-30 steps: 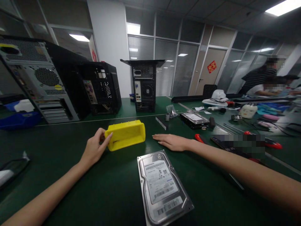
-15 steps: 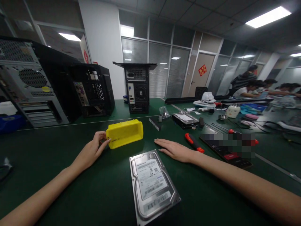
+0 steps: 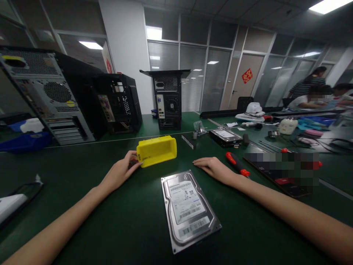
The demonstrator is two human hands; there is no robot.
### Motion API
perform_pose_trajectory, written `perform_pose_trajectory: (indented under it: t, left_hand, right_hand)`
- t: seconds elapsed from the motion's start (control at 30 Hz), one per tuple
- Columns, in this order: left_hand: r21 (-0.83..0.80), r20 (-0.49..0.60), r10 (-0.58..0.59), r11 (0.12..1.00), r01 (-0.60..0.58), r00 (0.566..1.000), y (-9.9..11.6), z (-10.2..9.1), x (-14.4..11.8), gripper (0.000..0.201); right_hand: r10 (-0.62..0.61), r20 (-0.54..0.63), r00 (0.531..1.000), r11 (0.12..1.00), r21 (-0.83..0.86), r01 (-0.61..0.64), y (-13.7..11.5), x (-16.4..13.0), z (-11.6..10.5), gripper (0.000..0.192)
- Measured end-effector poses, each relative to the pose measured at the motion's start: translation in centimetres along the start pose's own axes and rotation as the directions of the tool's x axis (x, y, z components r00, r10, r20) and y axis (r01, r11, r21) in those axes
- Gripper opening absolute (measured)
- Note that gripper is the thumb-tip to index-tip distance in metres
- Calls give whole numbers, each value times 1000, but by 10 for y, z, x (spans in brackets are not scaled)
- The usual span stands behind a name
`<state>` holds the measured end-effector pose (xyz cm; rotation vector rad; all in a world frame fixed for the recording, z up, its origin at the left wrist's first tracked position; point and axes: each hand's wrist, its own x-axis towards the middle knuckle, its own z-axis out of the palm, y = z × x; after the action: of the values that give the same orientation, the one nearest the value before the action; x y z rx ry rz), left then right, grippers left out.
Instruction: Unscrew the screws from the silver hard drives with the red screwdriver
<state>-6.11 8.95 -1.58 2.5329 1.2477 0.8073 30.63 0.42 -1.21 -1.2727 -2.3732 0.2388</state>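
Note:
A yellow plastic bin (image 3: 157,151) rests on its side on the green table, its opening toward me. My left hand (image 3: 122,169) pinches the bin's left end, thumb at the near rim and fingers behind it. Flat on the table in front of me lies a silver hard drive (image 3: 190,209), label side up. Beyond the drive's upper right corner my right hand (image 3: 213,169) rests on the table with its fingers stretched out and nothing in them. A red and black screwdriver handle (image 3: 237,164) is just right of that hand.
Computer cases (image 3: 169,99) stand along the back and left. More hard drives (image 3: 224,137) and a small clear bag (image 3: 199,127) lie behind my right hand. A dark phone-like slab (image 3: 278,176) and cables are at right. Co-workers (image 3: 309,95) sit at far right.
The view has swung left, so everything sits farther right in the picture. My left hand keeps its hold on the bin. My right hand's knuckles look slightly more raised.

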Motion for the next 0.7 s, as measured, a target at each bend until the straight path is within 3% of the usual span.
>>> perform_pose_trajectory:
  t: [0.4, 0.7]
  left_hand:
    - [33, 30, 12, 999, -13, 999, 6, -2, 0, 36]
    - [7, 36, 19, 1000, -19, 999, 6, -2, -1, 36]
  right_hand:
    - [-54, 220, 974, 998, 25, 50, 5, -2, -33, 37]
    - [-17, 93, 995, 997, -68, 24, -8, -11, -19, 35]
